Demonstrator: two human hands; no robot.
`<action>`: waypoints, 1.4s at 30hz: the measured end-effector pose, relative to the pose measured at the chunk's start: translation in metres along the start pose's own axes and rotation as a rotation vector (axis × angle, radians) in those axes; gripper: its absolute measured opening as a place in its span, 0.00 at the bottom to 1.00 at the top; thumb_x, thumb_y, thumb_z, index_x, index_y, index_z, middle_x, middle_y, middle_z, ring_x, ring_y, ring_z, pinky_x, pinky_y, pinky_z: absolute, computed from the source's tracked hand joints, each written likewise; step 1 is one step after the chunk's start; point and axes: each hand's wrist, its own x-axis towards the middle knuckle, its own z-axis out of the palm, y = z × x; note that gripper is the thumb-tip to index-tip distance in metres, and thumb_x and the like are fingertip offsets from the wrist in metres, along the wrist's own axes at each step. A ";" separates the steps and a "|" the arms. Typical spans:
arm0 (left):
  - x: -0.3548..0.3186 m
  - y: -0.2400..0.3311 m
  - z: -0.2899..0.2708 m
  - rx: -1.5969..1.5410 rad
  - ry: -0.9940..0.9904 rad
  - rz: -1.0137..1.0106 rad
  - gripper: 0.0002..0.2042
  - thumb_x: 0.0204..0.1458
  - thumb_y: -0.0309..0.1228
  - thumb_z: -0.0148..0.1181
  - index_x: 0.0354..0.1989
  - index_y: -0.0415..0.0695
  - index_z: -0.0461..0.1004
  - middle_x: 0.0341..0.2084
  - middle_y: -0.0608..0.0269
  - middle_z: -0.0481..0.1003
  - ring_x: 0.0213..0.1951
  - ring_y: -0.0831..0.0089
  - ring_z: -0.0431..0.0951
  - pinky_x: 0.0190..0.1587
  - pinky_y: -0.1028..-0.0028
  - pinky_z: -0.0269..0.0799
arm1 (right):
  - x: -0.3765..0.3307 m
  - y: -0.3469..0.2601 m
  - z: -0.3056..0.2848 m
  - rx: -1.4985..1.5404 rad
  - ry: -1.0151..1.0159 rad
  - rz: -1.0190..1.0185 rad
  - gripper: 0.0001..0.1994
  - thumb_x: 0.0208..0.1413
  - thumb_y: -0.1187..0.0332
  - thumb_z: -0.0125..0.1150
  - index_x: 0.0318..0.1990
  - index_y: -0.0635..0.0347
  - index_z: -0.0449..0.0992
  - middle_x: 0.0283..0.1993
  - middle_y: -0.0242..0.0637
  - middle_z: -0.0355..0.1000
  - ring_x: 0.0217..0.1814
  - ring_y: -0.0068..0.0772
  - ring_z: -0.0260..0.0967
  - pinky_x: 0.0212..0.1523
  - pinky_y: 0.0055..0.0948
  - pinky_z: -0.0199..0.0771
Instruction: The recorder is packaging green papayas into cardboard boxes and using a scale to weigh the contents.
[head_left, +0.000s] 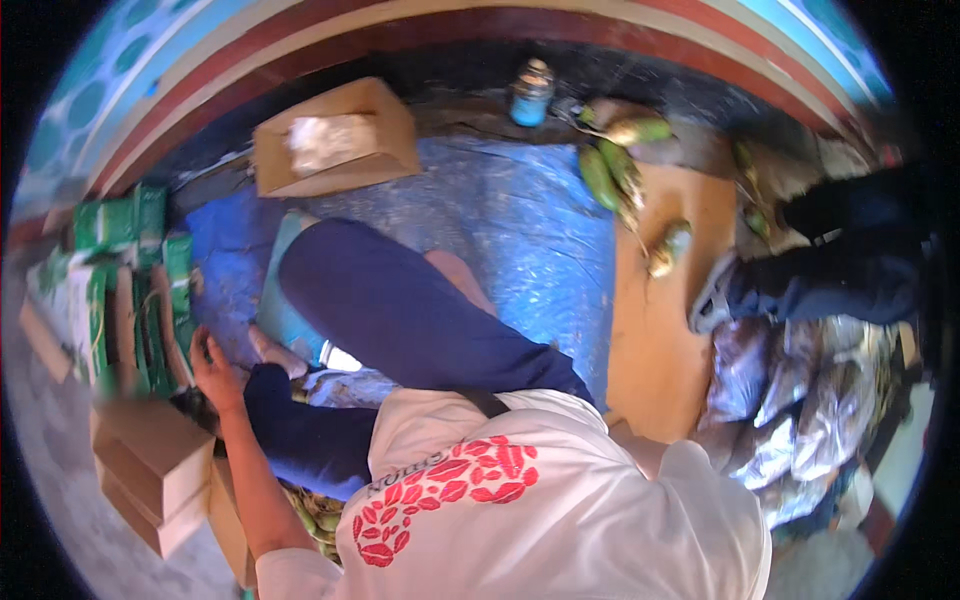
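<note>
A sure grip on the upright green cardboard box (178, 285), far left beside similar ones, would call for thumb and fingertips on opposite faces. The bare left hand (215, 376) is just beside it, fingers loosely spread, seemingly empty (contact is hard to judge), its forearm stretched outward; the right hand is out of sight, its state unknowable.

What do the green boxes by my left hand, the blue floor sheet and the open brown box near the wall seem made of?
Green boxes: probably printed card, with flat panels and straight edges; finish unclear through blur. Blue sheet: likely glossy plastic, showing creases and glints. Brown box: looks like matt cardboard, plain tan with stiff walls.
</note>
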 end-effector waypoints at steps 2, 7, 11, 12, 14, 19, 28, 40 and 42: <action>0.003 0.004 -0.002 -0.025 -0.021 0.026 0.14 0.53 0.29 0.47 0.47 0.35 0.67 0.42 0.50 0.71 0.45 0.62 0.70 0.49 0.70 0.64 | -0.001 0.009 -0.008 -0.033 -0.006 -0.028 0.33 0.43 0.37 0.45 0.46 0.57 0.71 0.50 0.43 0.66 0.54 0.43 0.61 0.54 0.37 0.59; -0.007 0.024 -0.027 -0.177 0.121 -0.049 0.14 0.52 0.25 0.47 0.46 0.33 0.67 0.42 0.50 0.70 0.46 0.65 0.70 0.50 0.71 0.63 | 0.015 0.034 -0.077 -0.172 0.105 -0.090 0.28 0.46 0.43 0.45 0.42 0.58 0.73 0.47 0.45 0.68 0.51 0.45 0.64 0.51 0.39 0.62; -0.034 0.009 -0.066 -0.159 0.298 -0.058 0.12 0.51 0.22 0.46 0.44 0.35 0.68 0.41 0.53 0.71 0.45 0.65 0.70 0.50 0.71 0.63 | -0.024 -0.024 -0.237 -0.202 0.751 -0.132 0.15 0.50 0.56 0.51 0.36 0.58 0.73 0.41 0.46 0.70 0.41 0.48 0.68 0.44 0.39 0.67; -0.043 0.007 -0.074 -0.241 0.352 -0.116 0.11 0.51 0.22 0.46 0.43 0.35 0.68 0.40 0.54 0.71 0.45 0.65 0.71 0.50 0.71 0.64 | -0.029 -0.024 -0.266 -0.142 1.135 -0.422 0.14 0.49 0.61 0.54 0.39 0.59 0.73 0.40 0.46 0.71 0.40 0.48 0.68 0.42 0.38 0.68; -0.069 -0.004 -0.093 -0.202 0.426 -0.197 0.11 0.51 0.23 0.47 0.43 0.35 0.68 0.40 0.54 0.72 0.44 0.65 0.71 0.49 0.71 0.64 | -0.082 -0.095 -0.329 -0.048 1.311 -0.506 0.12 0.50 0.68 0.54 0.42 0.63 0.71 0.39 0.48 0.71 0.41 0.45 0.69 0.41 0.34 0.68; -0.140 -0.037 -0.106 -0.162 0.555 -0.482 0.12 0.53 0.30 0.48 0.42 0.35 0.69 0.37 0.53 0.73 0.41 0.62 0.72 0.46 0.69 0.65 | -0.202 -0.248 -0.399 0.008 1.507 -1.012 0.12 0.54 0.70 0.51 0.43 0.68 0.70 0.41 0.42 0.71 0.42 0.31 0.68 0.44 0.25 0.65; -0.262 -0.077 -0.075 0.097 0.456 -0.844 0.14 0.50 0.34 0.51 0.42 0.39 0.67 0.36 0.51 0.71 0.40 0.57 0.71 0.43 0.65 0.66 | -0.224 -0.449 -0.372 -0.287 1.099 -1.327 0.10 0.53 0.71 0.51 0.39 0.68 0.71 0.38 0.38 0.70 0.41 0.25 0.66 0.44 0.23 0.64; -0.300 -0.124 -0.097 0.040 0.703 -1.254 0.16 0.51 0.38 0.50 0.43 0.39 0.69 0.38 0.49 0.71 0.43 0.56 0.70 0.45 0.65 0.65 | -0.159 -0.504 -0.367 -0.422 0.905 -1.252 0.09 0.53 0.73 0.50 0.38 0.70 0.70 0.35 0.37 0.70 0.36 0.22 0.66 0.38 0.20 0.66; -0.302 -0.126 -0.090 -0.020 0.735 -1.279 0.17 0.51 0.39 0.50 0.44 0.38 0.68 0.40 0.48 0.71 0.44 0.57 0.71 0.45 0.65 0.65 | -0.157 -0.509 -0.363 -0.410 0.878 -1.281 0.09 0.53 0.73 0.51 0.38 0.69 0.70 0.36 0.38 0.69 0.37 0.23 0.66 0.38 0.21 0.66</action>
